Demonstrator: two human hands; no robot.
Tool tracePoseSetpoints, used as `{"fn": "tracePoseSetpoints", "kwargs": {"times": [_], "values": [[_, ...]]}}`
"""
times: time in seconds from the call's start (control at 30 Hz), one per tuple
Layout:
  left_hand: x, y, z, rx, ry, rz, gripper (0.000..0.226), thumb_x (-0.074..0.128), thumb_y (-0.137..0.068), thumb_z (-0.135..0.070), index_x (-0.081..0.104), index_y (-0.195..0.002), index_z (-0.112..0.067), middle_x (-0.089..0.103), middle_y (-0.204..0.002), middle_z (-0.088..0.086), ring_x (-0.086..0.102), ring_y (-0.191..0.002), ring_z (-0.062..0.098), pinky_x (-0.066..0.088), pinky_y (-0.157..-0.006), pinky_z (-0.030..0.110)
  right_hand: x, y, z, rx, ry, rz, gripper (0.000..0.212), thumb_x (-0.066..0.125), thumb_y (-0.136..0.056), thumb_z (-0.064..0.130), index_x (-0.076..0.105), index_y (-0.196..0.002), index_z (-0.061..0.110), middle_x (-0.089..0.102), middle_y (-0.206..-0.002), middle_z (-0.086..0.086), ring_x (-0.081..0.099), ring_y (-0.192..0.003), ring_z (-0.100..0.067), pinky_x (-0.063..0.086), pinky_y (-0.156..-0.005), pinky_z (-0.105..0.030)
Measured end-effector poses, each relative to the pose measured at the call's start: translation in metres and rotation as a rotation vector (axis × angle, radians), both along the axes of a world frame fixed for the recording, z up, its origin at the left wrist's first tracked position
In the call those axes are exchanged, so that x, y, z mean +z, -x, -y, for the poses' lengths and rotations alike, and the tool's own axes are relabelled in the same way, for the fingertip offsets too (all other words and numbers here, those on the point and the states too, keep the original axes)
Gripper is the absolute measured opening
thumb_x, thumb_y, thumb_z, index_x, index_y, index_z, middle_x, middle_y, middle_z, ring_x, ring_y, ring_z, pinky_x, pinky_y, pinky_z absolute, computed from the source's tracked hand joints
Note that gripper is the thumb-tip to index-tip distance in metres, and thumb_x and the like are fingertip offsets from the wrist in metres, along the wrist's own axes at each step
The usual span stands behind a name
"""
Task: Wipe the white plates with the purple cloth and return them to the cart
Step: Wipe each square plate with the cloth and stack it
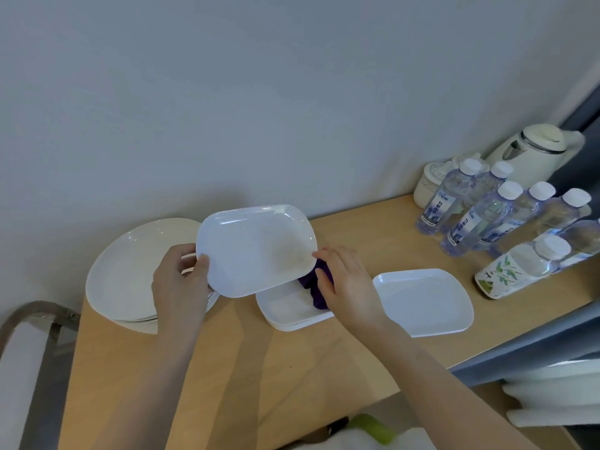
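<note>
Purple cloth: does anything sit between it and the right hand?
Nothing visible does. The right hand already grips the purple cloth beneath the raised plate, which the left hand holds by its edge.

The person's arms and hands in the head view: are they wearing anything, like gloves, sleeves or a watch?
Nothing is worn that shows. The left hand and the right hand are both bare, with no gloves, rings or tape visible. Both forearms are uncovered from the wrists down to the bottom of the picture, with no sleeve cuff, watch or bracelet in sight. Any clothing higher up lies outside the frame.
</note>
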State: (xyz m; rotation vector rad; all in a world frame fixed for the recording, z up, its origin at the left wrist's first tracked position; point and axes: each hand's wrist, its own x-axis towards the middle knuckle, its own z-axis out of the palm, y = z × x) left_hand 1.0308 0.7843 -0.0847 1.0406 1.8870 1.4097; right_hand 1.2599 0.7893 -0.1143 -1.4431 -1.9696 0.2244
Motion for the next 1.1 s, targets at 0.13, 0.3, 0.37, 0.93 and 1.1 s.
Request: {"fn": "tracePoseSetpoints", "kwargs": {"times": [0.13, 0.3, 0.37, 0.93, 1.1], "values": [[0.0, -0.004, -0.004, -0.039, -0.024, -0.026, 0.016, 0.056, -0.086, -0.014, 0.063, -0.095, -0.025, 0.064, -0.091, -0.009, 0.062, -0.087, 0.007, 0.057, -0.073, 0.048, -0.01, -0.003, -0.003, -0.011, 0.117, 0.003, 0.032, 0.051, -0.086, -0.005, 0.062, -0.115, 0.002, 0.062, -0.118, -0.008, 0.054, -0.108, -0.028, 0.041, -0.098, -0.04], [0.002, -0.01, -0.008, -0.103, -0.051, 0.017, 0.016, 0.057, -0.086, -0.012, 0.064, -0.097, -0.02, 0.065, -0.094, 0.0, 0.065, -0.086, 0.016, 0.058, -0.061, 0.037, -0.015, -0.01, -0.006, -0.002, 0.2, 0.022, 0.036, 0.061, -0.089, 0.017, 0.057, -0.124, 0.009, 0.054, -0.129, -0.005, 0.046, -0.12, -0.025, 0.036, -0.102, -0.036], [0.004, -0.017, -0.012, -0.131, -0.056, 0.053, 0.016, 0.057, -0.086, -0.01, 0.065, -0.093, -0.021, 0.066, -0.094, 0.005, 0.065, -0.082, 0.02, 0.058, -0.061, 0.039, -0.015, -0.013, -0.005, 0.061, 0.196, 0.079, 0.043, 0.069, -0.085, 0.027, 0.059, -0.123, 0.01, 0.054, -0.131, -0.005, 0.046, -0.122, -0.024, 0.036, -0.104, -0.036], [-0.026, -0.123, -0.032, -0.388, 0.128, 0.34, 0.028, 0.055, -0.087, -0.003, 0.064, -0.069, -0.023, 0.064, -0.067, -0.006, 0.063, -0.076, 0.023, 0.056, -0.056, 0.03, -0.027, -0.107, 0.017, -0.164, -0.223, 0.385, 0.043, 0.079, -0.063, -0.003, 0.074, -0.101, 0.015, 0.07, -0.108, -0.008, 0.067, -0.097, -0.028, 0.053, -0.086, -0.039], [-0.039, -0.163, -0.027, -0.546, 0.215, 0.212, 0.02, 0.046, -0.093, -0.012, 0.065, -0.101, -0.016, 0.066, -0.098, -0.001, 0.063, -0.097, 0.019, 0.057, -0.081, 0.04, -0.04, -0.146, 0.043, -0.207, -0.281, 0.487, 0.036, 0.067, -0.075, 0.001, 0.074, -0.104, 0.021, 0.071, -0.108, -0.002, 0.068, -0.098, -0.026, 0.054, -0.084, -0.038]]}}
